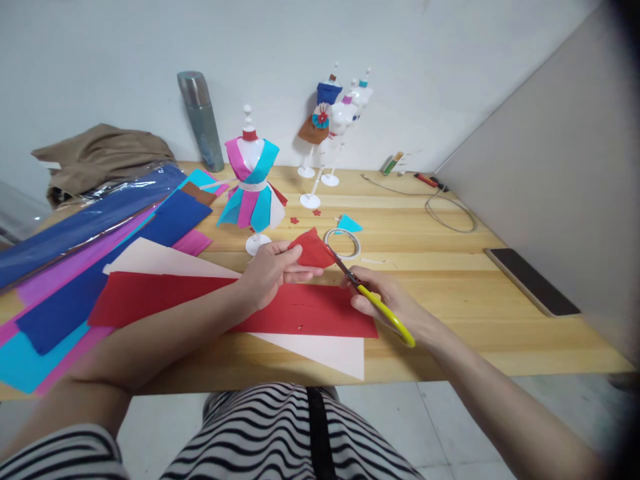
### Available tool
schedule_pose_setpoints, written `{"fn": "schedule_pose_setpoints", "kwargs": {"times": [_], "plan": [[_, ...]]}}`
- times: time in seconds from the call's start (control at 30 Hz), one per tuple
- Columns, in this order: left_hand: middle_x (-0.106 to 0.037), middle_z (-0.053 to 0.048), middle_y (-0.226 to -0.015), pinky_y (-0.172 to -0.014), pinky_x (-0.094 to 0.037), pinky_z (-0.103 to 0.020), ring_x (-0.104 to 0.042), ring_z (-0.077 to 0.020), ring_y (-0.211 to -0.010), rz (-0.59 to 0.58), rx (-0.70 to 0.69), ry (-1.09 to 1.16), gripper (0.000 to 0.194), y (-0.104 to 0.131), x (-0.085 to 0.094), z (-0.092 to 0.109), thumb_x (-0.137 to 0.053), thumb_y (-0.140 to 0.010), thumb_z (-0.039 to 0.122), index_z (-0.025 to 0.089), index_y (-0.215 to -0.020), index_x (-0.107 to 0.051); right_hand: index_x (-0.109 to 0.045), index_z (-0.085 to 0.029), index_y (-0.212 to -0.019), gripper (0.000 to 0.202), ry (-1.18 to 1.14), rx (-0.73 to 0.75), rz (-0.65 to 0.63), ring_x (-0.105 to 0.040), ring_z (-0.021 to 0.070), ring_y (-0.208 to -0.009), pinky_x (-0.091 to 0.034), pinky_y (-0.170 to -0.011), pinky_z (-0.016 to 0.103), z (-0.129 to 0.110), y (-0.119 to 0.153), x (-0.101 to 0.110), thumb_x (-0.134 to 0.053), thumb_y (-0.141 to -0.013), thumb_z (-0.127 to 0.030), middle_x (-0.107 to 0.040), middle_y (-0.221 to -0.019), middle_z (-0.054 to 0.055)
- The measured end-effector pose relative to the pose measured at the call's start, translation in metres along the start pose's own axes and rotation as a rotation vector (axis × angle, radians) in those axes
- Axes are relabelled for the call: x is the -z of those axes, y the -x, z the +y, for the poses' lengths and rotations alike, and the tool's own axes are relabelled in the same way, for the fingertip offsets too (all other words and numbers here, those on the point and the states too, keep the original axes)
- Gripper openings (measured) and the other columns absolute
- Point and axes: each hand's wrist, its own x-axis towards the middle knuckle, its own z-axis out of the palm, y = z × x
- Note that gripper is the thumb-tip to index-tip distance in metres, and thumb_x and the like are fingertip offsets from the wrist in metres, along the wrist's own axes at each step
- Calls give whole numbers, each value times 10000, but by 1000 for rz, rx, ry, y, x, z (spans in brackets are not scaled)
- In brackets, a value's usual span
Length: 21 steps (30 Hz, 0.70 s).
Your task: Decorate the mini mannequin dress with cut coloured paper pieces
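Between the thumb and fingers of my left hand [273, 270] is a small red piece of crepe paper [313, 249], held above the table. My right hand [383, 293] grips yellow-handled scissors [383, 310], their blades at the right edge of that red piece. Below both hands lies a wide red sheet [320, 310] on top of a pale pink sheet [330, 353]. Just behind the scissors is a roll of tape [355, 250]. A small mannequin [253, 170] in pink and turquoise strips stands behind my left hand.
Coloured sheets [120, 260] spread over the left side, with a brown cloth [105, 157] and a flask [201, 123] behind. More small mannequins [343, 117] stand near the wall. A turquoise scrap [350, 223], a cable [455, 220] and a phone [533, 281] lie rightward, beside a grey partition [555, 167].
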Motion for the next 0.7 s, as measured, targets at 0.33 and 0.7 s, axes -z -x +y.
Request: {"fn": "schedule_pose_setpoints", "kwargs": {"times": [0.33,0.7], "plan": [[-464,71,-565,-599,-567,-188,-754,-175,-637,7,24,4,326,2,-2,2,-679,-904,159,151,-679,-442,-529,-205,-765,481,-18,-60,40,-392,138,-615,-337,-567,278,8,2,-5,-602,-844,-673,-471,-666,-17],[-497,60,-585,-656,-567,-235,-765,-204,-682,15,37,15,322,-1,2,-1,-725,-875,197,145,-688,-468,-515,-203,-842,455,-49,-11,-18,-404,152,-676,-342,-602,288,6,8,0,-568,-886,-653,-463,-731,-9]]}}
